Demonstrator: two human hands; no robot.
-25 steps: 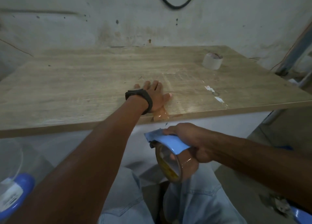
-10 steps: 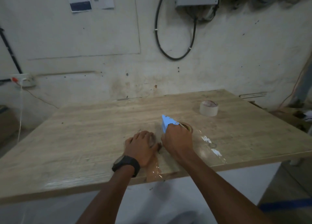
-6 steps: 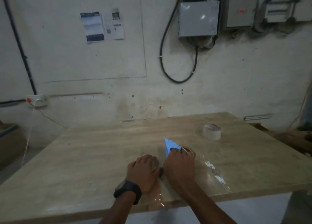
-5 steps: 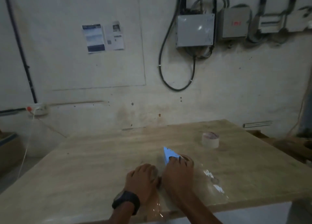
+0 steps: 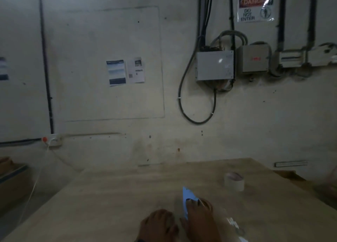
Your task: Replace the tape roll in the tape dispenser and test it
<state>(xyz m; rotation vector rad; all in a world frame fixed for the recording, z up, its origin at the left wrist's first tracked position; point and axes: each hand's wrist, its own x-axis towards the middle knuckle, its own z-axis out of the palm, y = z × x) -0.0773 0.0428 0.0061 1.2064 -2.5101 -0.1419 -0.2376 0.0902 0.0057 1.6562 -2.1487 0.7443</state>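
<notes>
Fingers (image 5: 191,204) of the right hand (image 5: 199,219) wrap the light-blue plastic tape dispenser (image 5: 187,199), pressed to the pale wood-grain counter (image 5: 109,205); the left hand (image 5: 157,223) lies flat beside it, holding nothing. A whitish, cylindrical tape roll (image 5: 234,181) stands well apart.

There is just one view, from the person's head. It looks forward, mostly at the wall (image 5: 255,123) behind the bench (image 5: 109,205). The near edge of the bench is cut off, and both hands sit close at the bottom.
</notes>
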